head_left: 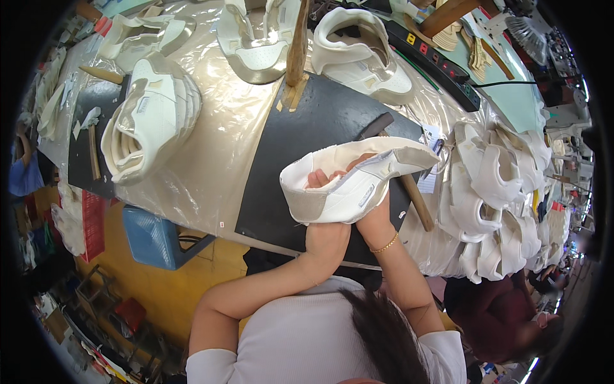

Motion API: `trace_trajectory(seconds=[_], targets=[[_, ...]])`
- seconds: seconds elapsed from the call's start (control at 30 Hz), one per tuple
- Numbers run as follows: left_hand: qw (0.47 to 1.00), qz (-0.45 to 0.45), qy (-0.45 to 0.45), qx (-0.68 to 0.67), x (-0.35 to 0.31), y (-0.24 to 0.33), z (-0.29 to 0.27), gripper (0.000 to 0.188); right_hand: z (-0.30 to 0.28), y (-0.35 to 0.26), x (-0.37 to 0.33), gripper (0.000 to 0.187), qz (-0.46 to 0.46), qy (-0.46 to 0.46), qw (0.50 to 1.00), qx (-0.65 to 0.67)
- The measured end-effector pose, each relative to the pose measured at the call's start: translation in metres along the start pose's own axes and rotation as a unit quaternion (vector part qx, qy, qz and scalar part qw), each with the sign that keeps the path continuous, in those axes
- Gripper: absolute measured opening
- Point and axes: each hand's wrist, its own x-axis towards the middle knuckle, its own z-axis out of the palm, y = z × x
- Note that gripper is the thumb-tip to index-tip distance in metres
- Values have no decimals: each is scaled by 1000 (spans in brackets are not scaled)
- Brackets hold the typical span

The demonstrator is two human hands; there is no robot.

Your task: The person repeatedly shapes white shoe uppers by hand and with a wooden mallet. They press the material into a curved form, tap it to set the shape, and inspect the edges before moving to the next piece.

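You have the white shoe upper (342,203) raised over the black board (265,192) in front of you, its grey heel end toward your left and its grey toe tipped up toward your right. Your left grip (328,237) is closed on it from below, nearer the heel; your right grip (377,216) is closed on it farther along, beneath the toe half. Fingertips (318,178) show inside the collar (which hand they belong to, I cannot tell), and the upper's side hides most of both palms, so the exact bend of your fingers cannot be made out. A gold-coloured bracelet (387,244) circles your right wrist.

Partly behind the upper, a hammer (416,202) lies on the board, its wooden handle slanting out below the toe toward you. The counter (214,192) around the board is covered with clear plastic. To your left on it stands a nested stack of white uppers (150,121); to your right lies a large pile of white uppers (489,182). At the board's far edge is a wooden post (297,48), with a single padded upper (368,67) to its right and a black power strip (441,69) beyond that.
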Motion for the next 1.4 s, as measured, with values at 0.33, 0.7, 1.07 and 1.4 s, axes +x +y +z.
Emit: trace_trajectory(seconds=[0.33, 0.7, 1.07, 1.4], targets=[[960, 220, 170, -44, 11, -29, 13, 19, 7, 13, 20, 32, -37, 96, 992, -70], [902, 320, 288, 33, 38, -40, 13, 18, -6, 2, 52, 35, 38, -14, 995, -94], [927, 307, 217, -1, -25, -61, -12, 20, -35, -30, -16, 40, -195, -120, 971, -62], [925, 322, 199, 16, -32, -51, -9, 18, -38, -37, -52, 43, -173, -71, 975, -117]])
